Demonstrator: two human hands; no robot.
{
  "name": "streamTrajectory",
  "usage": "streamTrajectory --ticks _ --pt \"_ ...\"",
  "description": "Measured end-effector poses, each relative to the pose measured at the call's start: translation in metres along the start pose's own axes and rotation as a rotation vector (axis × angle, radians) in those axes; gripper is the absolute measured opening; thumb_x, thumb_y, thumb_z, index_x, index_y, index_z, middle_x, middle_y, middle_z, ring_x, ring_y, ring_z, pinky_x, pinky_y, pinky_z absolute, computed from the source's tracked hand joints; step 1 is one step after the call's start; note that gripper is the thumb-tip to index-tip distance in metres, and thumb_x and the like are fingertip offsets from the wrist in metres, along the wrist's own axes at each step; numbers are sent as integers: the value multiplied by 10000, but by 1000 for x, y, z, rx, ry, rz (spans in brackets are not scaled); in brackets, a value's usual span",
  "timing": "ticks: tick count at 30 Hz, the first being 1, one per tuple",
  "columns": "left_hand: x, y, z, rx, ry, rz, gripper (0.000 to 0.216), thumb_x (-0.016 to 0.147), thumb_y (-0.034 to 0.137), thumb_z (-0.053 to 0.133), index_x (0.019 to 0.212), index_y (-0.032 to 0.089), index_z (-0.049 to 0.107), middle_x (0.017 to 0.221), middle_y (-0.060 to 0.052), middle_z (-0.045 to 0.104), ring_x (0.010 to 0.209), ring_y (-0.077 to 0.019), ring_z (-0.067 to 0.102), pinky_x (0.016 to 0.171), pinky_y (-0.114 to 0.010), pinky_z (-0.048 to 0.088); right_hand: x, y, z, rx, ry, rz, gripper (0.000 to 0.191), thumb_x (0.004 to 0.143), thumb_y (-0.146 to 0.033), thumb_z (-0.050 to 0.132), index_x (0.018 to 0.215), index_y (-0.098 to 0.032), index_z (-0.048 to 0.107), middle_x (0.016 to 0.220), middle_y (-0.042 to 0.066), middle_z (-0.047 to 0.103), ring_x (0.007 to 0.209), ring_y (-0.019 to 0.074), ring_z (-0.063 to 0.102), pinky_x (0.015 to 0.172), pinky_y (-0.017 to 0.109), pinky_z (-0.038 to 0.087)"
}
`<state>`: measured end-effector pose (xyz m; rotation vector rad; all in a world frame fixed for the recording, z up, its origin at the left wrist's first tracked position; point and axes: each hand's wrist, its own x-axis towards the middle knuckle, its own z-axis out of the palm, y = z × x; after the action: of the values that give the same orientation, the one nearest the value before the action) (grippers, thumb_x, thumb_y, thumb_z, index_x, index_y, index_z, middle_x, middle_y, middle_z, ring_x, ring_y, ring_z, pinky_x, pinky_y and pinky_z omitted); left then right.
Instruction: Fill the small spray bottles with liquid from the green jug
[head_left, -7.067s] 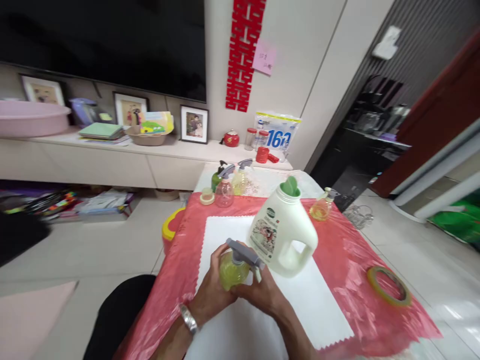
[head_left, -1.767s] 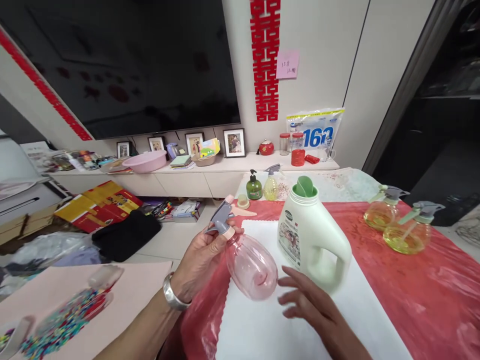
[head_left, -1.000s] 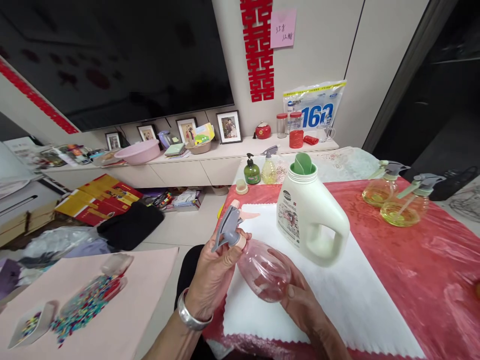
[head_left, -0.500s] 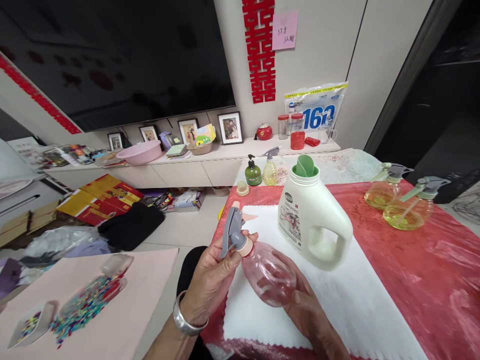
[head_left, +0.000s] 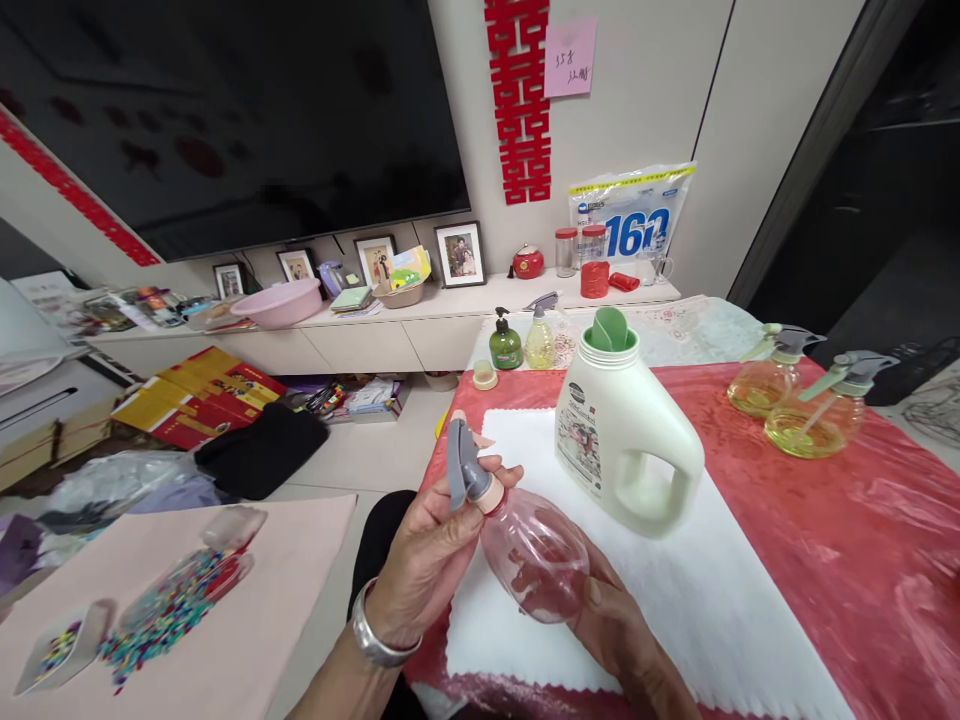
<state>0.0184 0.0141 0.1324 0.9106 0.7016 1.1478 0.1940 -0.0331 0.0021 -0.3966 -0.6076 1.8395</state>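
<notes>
The left hand grips the sprayer, now turned more upright. The right hand still cradles the pink bottle.

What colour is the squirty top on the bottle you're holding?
Grey spray head, on a see-through pink bottle; the head view shows it.

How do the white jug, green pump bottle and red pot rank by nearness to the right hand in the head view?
1. white jug, just beyond the right hand holding the pink spray bottle.
2. green pump bottle, far table end.
3. red pot, wall shelf.
</notes>
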Motion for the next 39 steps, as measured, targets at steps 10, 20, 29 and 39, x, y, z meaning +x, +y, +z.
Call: streamTrajectory --ticks 10,20,29,39 --pt "7 -13 2 -59 144 28 414 627 331 937 991 246 759 1004 -9 735 1061 -208 679 1146 -410 380 2 6 -4 -53 112 -142 870 596 -367 908 1384 -316 544 1497 95 499 1290 349 527 987 494 498" --pt "4 -2 7 -8 108 17 415 650 377 920 1012 246 765 975 -14 718 1064 -225 678 1174 -456 358 1 3 -2 -6 31 -79 804 710 -521 832 1424 -339 509 1526 95 468 1297 354 529 951 489 520" --pt "3 -7 5 -16 98 7 394 660 377 914 999 243 765 1002 -21 707 1070 -234 679 1149 -445 393 -2 1 -1 -36 70 -128 814 656 -444 881 1393 -333 554 1508 90 495 1363 332 472 1074 488 440" --pt "11 -10 -6 -184 175 11 328 707 267 894 991 238 734 1046 -5 761 1008 -176 723 959 -285 541 -7 -5 -3 -280 169 -207 927 534 -391 946 1372 -361 550 1458 73 525 1341 322 469 1102 466 407"
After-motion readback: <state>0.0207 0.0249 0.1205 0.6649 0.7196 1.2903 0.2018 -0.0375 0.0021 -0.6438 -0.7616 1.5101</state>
